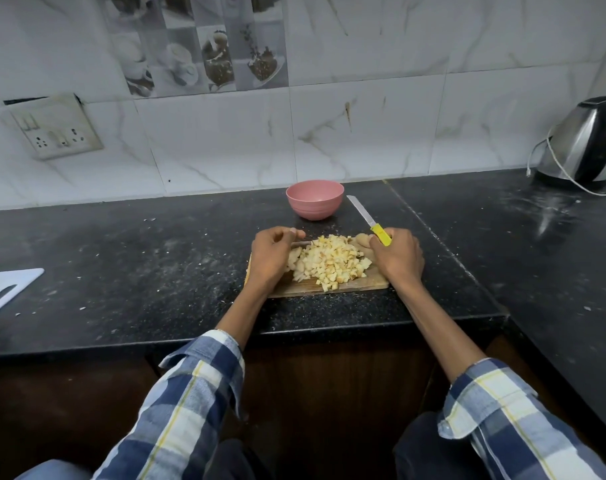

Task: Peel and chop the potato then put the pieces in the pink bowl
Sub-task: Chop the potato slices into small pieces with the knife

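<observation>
A heap of diced potato pieces (331, 261) lies on a wooden cutting board (370, 284) on the black counter. My left hand (272, 256) is curled against the left side of the heap, touching the pieces; a thin grey strip pokes out from under its fingers and I cannot tell what it is. On the right side of the heap, my right hand (398, 258) grips the yellow handle of a knife (370, 221), whose blade points away toward the wall. Beige peel scraps (362, 240) lie by that hand. The pink bowl (314, 199) stands upright just behind the board.
A steel kettle (585, 143) with a white cord sits at the far right. A white board (7, 289) lies at the left edge. A wall socket (55, 128) is on the tiles. The counter's front edge (329, 332) runs close below the board.
</observation>
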### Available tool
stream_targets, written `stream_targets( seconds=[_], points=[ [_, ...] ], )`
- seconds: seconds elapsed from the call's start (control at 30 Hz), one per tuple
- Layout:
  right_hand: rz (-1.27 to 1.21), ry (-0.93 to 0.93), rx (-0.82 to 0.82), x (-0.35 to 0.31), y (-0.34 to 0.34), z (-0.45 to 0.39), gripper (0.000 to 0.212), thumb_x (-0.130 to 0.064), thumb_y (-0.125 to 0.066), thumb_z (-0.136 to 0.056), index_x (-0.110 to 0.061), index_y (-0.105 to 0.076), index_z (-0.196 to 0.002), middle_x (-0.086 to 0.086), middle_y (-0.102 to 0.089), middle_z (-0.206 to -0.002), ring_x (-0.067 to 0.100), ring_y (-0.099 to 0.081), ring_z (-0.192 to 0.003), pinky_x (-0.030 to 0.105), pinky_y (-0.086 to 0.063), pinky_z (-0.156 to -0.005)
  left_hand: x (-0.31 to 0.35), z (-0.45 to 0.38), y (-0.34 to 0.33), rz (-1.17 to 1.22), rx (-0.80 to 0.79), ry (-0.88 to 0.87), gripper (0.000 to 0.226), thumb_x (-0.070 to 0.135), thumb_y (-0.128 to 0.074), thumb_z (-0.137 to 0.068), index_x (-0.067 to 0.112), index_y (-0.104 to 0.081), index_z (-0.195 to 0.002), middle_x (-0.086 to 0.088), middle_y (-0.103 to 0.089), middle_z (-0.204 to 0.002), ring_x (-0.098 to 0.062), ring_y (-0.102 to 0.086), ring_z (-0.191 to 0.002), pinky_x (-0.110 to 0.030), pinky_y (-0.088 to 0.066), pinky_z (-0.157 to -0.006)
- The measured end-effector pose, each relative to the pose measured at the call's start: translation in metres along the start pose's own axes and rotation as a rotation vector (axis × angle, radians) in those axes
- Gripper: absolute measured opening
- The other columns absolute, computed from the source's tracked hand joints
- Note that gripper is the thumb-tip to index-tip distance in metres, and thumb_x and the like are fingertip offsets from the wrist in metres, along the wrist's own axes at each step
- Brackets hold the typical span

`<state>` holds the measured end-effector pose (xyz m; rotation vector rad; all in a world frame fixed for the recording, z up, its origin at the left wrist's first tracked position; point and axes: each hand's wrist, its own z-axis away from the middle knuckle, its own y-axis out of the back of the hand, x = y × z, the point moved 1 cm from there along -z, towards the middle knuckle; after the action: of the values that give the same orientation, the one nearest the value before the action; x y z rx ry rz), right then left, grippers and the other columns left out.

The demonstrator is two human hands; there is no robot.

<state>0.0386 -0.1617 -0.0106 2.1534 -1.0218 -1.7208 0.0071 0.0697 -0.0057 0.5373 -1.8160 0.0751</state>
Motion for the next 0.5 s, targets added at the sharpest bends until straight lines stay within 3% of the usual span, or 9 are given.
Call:
stream_targets(
  seconds=[0.1,0.2,0.3,0.43,0.5],
  points=[
    [-0.054,0.036,0.045,-0.004,0.006,0.003,0.03,-0.035,-0.067,-0.094,-0.022,-0.062,-0.068,-0.004,-0.064,-0.066,0.024,-0.065,-0.069,0.03,-0.037,-0.056,0.005,0.004,0.007,0.02,-0.009,-0.027,0.011,0.019,-0.069,-0.098,0.013,-0.079,-0.097,0.006,-0.079,-0.092,0.006,-0.068,-0.07,-0.015,-0.055,-0.074],
    [-0.093,0.126,0.007,-0.019,0.007,0.015,0.03,-0.035,-0.066,-0.095,-0.022,-0.063,-0.069,-0.007,-0.061,-0.06,0.018,-0.061,-0.059,0.028,-0.036,-0.051,0.01,0.009,0.015,0.034,-0.06,-0.065,0.006,0.02,-0.077,-0.092,0.016,-0.078,-0.097,0.006,-0.079,-0.095,-0.002,-0.073,-0.085,-0.025,-0.059,-0.083],
    [-0.135,0.197,-0.047,-0.047,0.001,0.034,0.033,-0.033,-0.069,-0.094,-0.021,-0.061,-0.065,-0.008,-0.052,-0.051,0.012,-0.05,-0.049,0.028,-0.03,-0.048,0.012,0.01,0.025,-0.016,-0.135,-0.114,0.014,0.024,-0.08,-0.091,0.019,-0.078,-0.104,0.008,-0.078,-0.102,-0.003,-0.072,-0.099,-0.024,-0.056,-0.09],
    [-0.225,0.172,-0.113,-0.079,-0.018,0.054,0.035,-0.036,-0.071,-0.089,-0.015,-0.063,-0.061,-0.001,-0.058,-0.05,0.026,-0.06,-0.054,0.037,-0.044,-0.052,0.007,0.012,0.042,0.083,-0.257,-0.101,0.029,0.023,-0.082,-0.089,0.013,-0.076,-0.116,-0.004,-0.08,-0.103,-0.021,-0.075,-0.103,-0.036,-0.059,-0.093],
    [-0.232,0.14,-0.158,-0.089,-0.026,0.062,0.034,-0.036,-0.071,-0.087,-0.015,-0.064,-0.06,-0.003,-0.057,-0.049,0.025,-0.06,-0.055,0.036,-0.042,-0.053,0.003,0.015,0.048,0.179,-0.243,-0.072,0.029,0.016,-0.08,-0.089,0.008,-0.075,-0.117,-0.009,-0.08,-0.098,-0.024,-0.076,-0.098,-0.039,-0.061,-0.09]
  ],
)
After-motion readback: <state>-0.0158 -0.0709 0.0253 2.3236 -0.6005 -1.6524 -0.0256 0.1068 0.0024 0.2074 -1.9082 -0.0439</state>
